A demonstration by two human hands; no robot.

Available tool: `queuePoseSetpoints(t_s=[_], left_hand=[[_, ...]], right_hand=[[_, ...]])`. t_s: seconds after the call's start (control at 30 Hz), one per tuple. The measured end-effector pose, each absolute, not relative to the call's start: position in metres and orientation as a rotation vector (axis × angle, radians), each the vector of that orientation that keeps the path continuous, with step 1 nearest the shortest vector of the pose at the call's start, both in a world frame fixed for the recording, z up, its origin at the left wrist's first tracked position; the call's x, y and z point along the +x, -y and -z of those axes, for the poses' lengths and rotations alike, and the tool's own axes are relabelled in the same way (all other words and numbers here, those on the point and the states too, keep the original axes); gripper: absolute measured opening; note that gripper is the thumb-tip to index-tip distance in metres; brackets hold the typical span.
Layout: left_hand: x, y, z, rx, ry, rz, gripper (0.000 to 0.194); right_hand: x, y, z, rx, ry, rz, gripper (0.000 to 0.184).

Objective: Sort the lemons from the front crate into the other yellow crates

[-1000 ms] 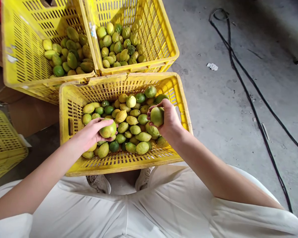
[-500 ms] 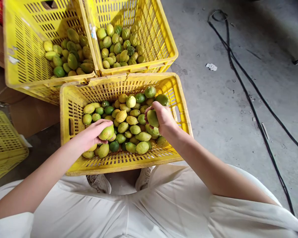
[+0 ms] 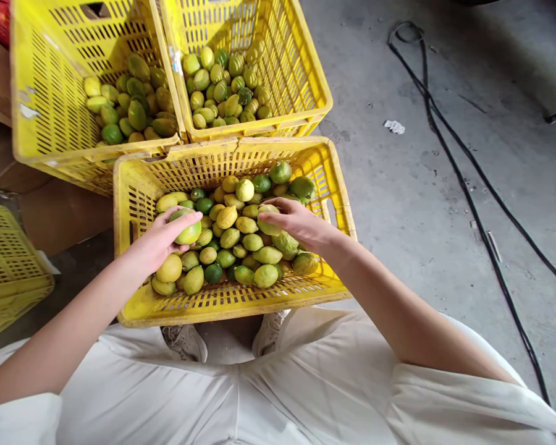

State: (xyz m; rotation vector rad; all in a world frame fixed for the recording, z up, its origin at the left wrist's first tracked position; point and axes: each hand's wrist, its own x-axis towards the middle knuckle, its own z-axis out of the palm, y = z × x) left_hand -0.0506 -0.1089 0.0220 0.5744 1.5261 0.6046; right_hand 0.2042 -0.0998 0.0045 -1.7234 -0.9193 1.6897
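A yellow slatted crate (image 3: 176,316) stands in front of my feet, with many yellow and green lemons (image 3: 227,217) in it. At its left side my left hand (image 3: 155,242) is closed round a large yellow-green lemon (image 3: 189,232), thumb across the top. My right hand (image 3: 303,226), over the crate's right half, has its fingers and thumb about a pale green lemon (image 3: 267,221); the palm side is hidden. Close by my right hand lie a rough-skinned green lemon (image 3: 285,242) and a dark green one (image 3: 303,187).
Two more yellow crates, one at the far left (image 3: 32,133) and one beside it (image 3: 312,80), hold green lemons. Another yellow crate (image 3: 12,247) and cardboard (image 3: 65,213) are at left. A black cable (image 3: 475,216) crosses the concrete floor at right.
My left hand has moved up and slightly left with its lemon, now thumb uppermost. My right hand has turned over and loosened, its fingers now extended over the lemon, slightly further left.
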Motion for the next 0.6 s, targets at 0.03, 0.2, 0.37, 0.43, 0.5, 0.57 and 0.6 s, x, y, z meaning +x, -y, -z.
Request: queuePoseSetpoints(t_s=[0.03, 0.2, 0.37, 0.43, 0.5, 0.57, 0.6], left_hand=[[-0.05, 0.108, -0.022, 0.585, -1.538, -0.598, 0.031], [-0.043, 0.106, -0.033, 0.319, -1.487, -0.662, 0.014], [-0.044, 0.11, -0.036, 0.341, -1.359, -0.624, 0.018], [-0.045, 0.112, -0.032, 0.43, -1.297, -0.613, 0.02], [-0.045, 0.113, -0.028, 0.502, -1.266, -0.627, 0.024], [-0.044, 0.113, -0.027, 0.523, -1.277, -0.674, 0.025], [-0.043, 0.113, -0.027, 0.513, -1.293, -0.707, 0.024]], right_hand=[[0.203, 0.101, -0.006, -1.671, 0.849, -1.733, 0.033], [0.198, 0.107, -0.013, -1.459, 0.618, -1.93, 0.03], [0.193, 0.109, -0.021, -1.519, 0.525, -1.918, 0.017], [0.193, 0.107, -0.023, -1.475, 0.475, -1.904, 0.01], [0.193, 0.104, -0.025, -1.385, 0.424, -1.915, 0.006], [0.195, 0.102, -0.029, -1.327, 0.424, -1.925, 0.015], [0.196, 0.102, -0.03, -1.318, 0.44, -1.914, 0.021]])
